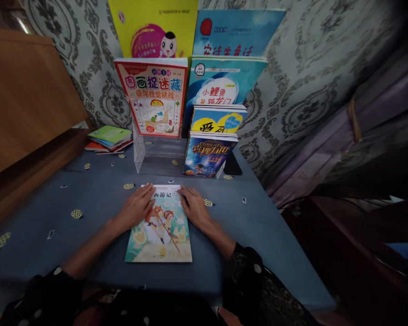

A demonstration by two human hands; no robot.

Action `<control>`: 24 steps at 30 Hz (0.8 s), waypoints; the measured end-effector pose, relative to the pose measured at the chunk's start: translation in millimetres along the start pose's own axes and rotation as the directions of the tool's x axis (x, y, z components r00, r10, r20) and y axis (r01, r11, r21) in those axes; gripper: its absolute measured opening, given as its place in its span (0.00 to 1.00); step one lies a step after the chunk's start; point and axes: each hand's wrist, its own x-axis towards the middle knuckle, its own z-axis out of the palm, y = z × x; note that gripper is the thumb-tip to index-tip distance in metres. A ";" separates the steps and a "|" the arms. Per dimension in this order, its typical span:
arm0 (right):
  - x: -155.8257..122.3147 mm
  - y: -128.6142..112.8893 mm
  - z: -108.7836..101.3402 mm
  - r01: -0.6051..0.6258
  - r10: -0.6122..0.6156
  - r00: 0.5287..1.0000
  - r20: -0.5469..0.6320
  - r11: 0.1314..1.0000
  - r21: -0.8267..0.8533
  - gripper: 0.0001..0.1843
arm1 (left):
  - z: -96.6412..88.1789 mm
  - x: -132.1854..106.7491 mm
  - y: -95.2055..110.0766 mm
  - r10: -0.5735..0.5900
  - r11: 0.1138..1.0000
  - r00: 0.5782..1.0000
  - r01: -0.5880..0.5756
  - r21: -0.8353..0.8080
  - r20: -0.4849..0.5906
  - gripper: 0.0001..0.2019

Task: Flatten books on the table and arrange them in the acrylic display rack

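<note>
A paperback book (161,231) lies flat on the table, its cover showing a cartoon figure with a long staff under a title in Chinese characters. My left hand (138,206) rests on its upper left edge, fingers stretched out over the cover. On the opposite side, my right hand (195,206) touches the upper right edge with its fingers extended and slightly bent. Just beyond the book stands a clear acrylic display rack (159,163). In its right column a dark blue book (209,156) stands in front; a red-bordered book (156,102) stands in the left column.
Behind those stand a yellow-green book (153,27), a blue book (238,31) and a teal book (224,81). A small pile of books (110,138) lies at the back left beside a wooden panel (27,99). A dark phone-like object (233,164) lies right of the rack.
</note>
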 end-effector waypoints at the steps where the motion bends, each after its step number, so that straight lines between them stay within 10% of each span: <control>1: -0.2 0.3 0.3 0.004 -0.004 1.000 -0.001 1.000 0.001 0.14 | 0.0 -0.1 0.1 0.000 1.000 1.000 0.000 0.004 0.000 0.24; 24: -0.5 0.1 0.2 0.037 -0.038 0.999 -0.020 0.999 -0.016 0.15 | 5.0 11.8 9.9 0.078 0.997 0.997 -0.078 0.026 0.006 0.23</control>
